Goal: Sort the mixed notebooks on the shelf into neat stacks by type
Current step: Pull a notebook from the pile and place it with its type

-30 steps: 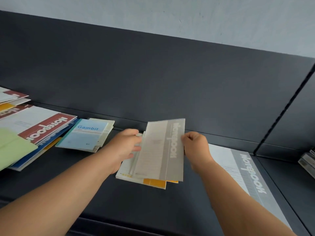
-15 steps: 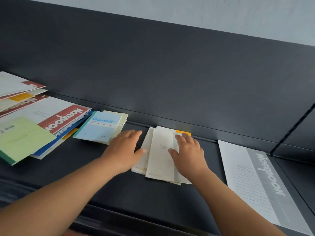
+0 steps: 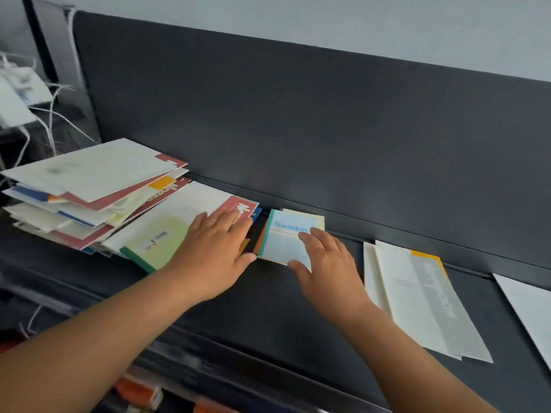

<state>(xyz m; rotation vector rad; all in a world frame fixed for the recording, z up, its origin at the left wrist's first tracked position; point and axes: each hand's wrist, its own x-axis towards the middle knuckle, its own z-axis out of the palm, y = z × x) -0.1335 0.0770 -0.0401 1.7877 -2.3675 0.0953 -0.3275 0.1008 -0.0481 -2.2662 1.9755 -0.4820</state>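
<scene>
A small light-blue "Gambit" notebook (image 3: 284,236) lies near the shelf's back, with a cream booklet under it. My right hand (image 3: 325,260) rests on its lower right corner with fingers spread. My left hand (image 3: 214,248) lies flat on the red-and-white notebook (image 3: 202,210) of the mixed pile, beside a green-covered booklet (image 3: 158,245). A messy heap of notebooks (image 3: 89,186) rises at the far left. A stack of grey and cream notebooks (image 3: 417,296) lies to the right of my right hand.
The dark shelf (image 3: 268,305) has a tall dark back panel (image 3: 298,129). A large white notebook (image 3: 530,311) pokes in at the right edge. White cords and a pale box (image 3: 18,93) sit beyond the shelf's left end. Orange items (image 3: 137,391) show on the level below.
Both hands left the grey and cream stack and moved left; the left now lies on the mixed pile, the right on the Gambit notebook. The view has swung left.
</scene>
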